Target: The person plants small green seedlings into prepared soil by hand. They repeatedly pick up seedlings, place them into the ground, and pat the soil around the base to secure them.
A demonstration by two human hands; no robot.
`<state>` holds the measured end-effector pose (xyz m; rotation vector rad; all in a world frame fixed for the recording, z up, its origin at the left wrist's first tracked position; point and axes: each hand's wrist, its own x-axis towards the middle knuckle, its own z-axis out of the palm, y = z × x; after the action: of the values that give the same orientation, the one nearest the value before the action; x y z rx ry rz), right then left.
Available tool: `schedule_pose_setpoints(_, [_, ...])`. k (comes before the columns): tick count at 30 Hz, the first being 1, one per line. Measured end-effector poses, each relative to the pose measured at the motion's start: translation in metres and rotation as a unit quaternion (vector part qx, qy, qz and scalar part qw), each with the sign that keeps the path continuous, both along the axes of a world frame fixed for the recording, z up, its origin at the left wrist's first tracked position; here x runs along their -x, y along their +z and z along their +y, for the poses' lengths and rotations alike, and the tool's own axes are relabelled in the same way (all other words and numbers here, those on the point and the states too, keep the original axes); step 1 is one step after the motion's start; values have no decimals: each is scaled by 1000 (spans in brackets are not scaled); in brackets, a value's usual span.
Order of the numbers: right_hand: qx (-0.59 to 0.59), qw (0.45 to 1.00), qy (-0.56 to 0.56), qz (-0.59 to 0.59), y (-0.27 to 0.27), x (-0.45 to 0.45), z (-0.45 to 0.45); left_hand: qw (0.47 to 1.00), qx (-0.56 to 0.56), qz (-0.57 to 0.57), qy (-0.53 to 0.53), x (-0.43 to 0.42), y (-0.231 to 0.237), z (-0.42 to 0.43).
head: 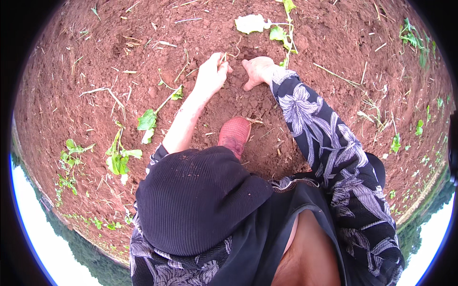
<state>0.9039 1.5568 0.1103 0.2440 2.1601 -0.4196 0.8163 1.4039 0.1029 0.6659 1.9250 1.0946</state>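
Observation:
My left hand (213,74) pinches a thin pale stem (236,50), whose curled end reaches out over the soil. Beside it, my right hand (260,70) rests on the loose reddish-brown soil (234,102), thumb and fingers apart, with nothing seen in it. A small dark hollow (247,53) lies in the earth just beyond both hands. Past my right wrist runs a leafy green vine (290,34) with a broad pale leaf (250,24). Another leafy cutting (147,121) lies left of my left forearm; whether its stem reaches that hand I cannot tell.
My reddish shoe (235,132) stands on the soil between my arms. Wilted leafy cuttings (118,157) lie to the left. Dry straw (374,114) is scattered on the right, with green plants (411,35) farther off. Small seedlings (98,223) grow near the field's edge.

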Motion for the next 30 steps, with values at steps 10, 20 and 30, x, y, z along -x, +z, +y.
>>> schedule_pose_setpoints(10, [4,947,-216,237,8,-63,-11,969,104,208,-80,-27,-19,16])
schedule_pose_setpoints(20, [10,901,-238,361,15,-39,-6,931,216,217,-196,-18,2,18])
schedule_pose_setpoints(30, [-45,898,-215,381,-39,-19,-9,936,150,223,-227,7,15,4])
